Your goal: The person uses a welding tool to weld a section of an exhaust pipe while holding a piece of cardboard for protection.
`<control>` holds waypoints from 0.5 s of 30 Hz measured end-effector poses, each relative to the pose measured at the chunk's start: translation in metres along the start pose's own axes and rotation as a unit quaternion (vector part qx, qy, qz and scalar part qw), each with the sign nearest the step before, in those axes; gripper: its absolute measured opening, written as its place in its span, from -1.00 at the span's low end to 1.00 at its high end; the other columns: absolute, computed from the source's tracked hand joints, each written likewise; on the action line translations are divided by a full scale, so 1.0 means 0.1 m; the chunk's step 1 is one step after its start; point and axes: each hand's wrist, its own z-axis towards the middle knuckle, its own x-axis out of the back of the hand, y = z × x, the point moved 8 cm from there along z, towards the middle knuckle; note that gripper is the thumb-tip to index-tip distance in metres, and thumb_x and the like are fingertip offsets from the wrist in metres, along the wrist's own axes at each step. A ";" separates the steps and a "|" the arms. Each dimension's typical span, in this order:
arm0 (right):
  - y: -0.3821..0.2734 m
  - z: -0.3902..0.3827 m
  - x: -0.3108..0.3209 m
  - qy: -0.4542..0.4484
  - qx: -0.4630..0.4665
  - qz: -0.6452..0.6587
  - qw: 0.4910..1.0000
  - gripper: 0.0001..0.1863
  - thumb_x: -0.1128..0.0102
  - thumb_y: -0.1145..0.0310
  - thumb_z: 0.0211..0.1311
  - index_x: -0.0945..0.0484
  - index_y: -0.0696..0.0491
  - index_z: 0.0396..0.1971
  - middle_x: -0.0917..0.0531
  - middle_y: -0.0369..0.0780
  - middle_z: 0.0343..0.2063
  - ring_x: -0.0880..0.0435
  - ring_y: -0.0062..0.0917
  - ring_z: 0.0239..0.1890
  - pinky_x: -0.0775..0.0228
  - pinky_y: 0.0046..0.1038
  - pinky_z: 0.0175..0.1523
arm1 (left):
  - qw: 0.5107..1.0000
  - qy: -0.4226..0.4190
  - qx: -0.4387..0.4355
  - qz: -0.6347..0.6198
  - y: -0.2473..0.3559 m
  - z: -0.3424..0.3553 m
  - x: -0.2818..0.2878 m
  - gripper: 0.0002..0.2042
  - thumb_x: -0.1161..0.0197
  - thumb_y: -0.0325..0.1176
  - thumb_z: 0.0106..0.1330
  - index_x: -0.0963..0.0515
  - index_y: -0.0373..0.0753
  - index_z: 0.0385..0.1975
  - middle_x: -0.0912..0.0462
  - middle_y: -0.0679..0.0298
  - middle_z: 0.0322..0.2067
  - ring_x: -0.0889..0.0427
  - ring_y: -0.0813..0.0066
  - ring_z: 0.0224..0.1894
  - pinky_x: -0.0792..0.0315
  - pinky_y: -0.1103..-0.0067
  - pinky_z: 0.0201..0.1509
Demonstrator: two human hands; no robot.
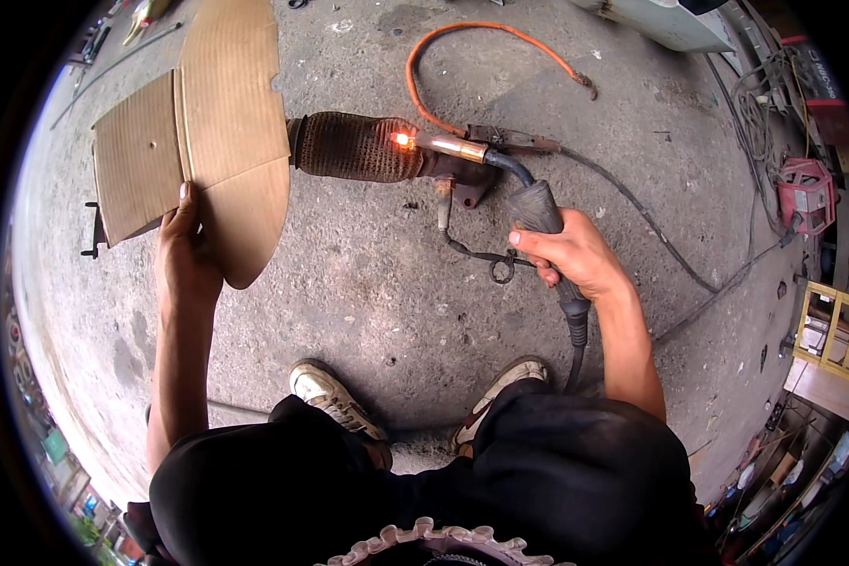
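My left hand (185,247) pinches the lower edge of a folded sheet of brown cardboard (241,123), with the thumb on its near face. The cardboard hides the left end of a rusty exhaust flex pipe (344,147) lying on the ground. My right hand (575,253) is wrapped round the black handle of a welding torch (536,206). Its copper nozzle (457,145) points left, and an orange glow (404,140) shows at its tip, over the pipe's right end. Right of the mesh is a rusty flange (476,181), with a sensor (444,200) and its dark wire below.
A clamp (519,141) on a dark cable lies by the flange. An orange cable (476,26) curves behind it on the concrete floor (368,274). My shoes (335,394) are close in front. To the right are a red machine (806,196), tangled cables (757,104) and a yellow frame (835,330).
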 end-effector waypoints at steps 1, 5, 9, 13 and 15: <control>-0.01 0.00 -0.01 -0.001 0.002 0.000 1.000 -0.76 -0.35 0.28 0.08 -0.49 0.10 -0.47 -0.37 -0.43 -0.71 -0.28 -0.79 -0.75 -0.12 -0.66 -0.66 | 1.000 -0.010 -0.003 0.004 -0.02 -0.01 -0.02 -0.68 -0.12 -0.22 0.40 -0.43 -0.32 -0.02 -0.55 0.23 -0.15 -0.54 0.49 -0.11 -0.47 0.50 -0.04; 0.02 0.01 0.00 -0.003 0.001 -0.005 1.000 -0.75 -0.35 0.27 0.09 -0.48 0.09 -0.49 -0.37 -0.43 -0.71 -0.28 -0.79 -0.75 -0.12 -0.66 -0.65 | 0.998 -0.039 0.017 0.049 -0.11 -0.18 -0.23 -0.70 -0.14 -0.24 0.39 -0.45 -0.36 -0.07 -0.56 0.24 -0.25 -0.57 0.52 -0.24 -0.49 0.58 -0.16; 0.01 0.01 -0.01 -0.004 0.004 -0.002 1.000 -0.76 -0.34 0.28 0.09 -0.47 0.08 -0.51 -0.37 -0.43 -0.71 -0.28 -0.79 -0.75 -0.12 -0.66 -0.65 | 0.984 -0.076 0.063 0.148 -0.25 -0.30 -0.36 -0.77 -0.14 -0.18 0.39 -0.47 -0.25 -0.27 -0.53 0.37 -0.41 -0.48 0.69 -0.43 -0.36 0.70 -0.40; -0.01 0.01 -0.03 0.001 0.001 0.002 1.000 -0.77 -0.33 0.29 0.09 -0.46 0.08 -0.53 -0.37 -0.43 -0.72 -0.28 -0.79 -0.75 -0.13 -0.66 -0.65 | 0.982 -0.079 0.086 0.145 -0.41 -0.47 -0.50 -0.81 -0.21 -0.23 0.34 -0.51 -0.24 -0.35 -0.53 0.41 -0.51 -0.45 0.72 -0.52 -0.31 0.71 -0.49; -0.02 0.01 -0.04 -0.001 0.001 0.002 1.000 -0.77 -0.32 0.29 0.09 -0.46 0.07 -0.54 -0.37 -0.43 -0.72 -0.29 -0.79 -0.75 -0.13 -0.66 -0.65 | 0.981 -0.100 0.107 0.126 -0.50 -0.48 -0.50 -0.82 -0.21 -0.26 0.35 -0.53 -0.25 -0.31 -0.54 0.42 -0.48 -0.47 0.71 -0.48 -0.33 0.70 -0.44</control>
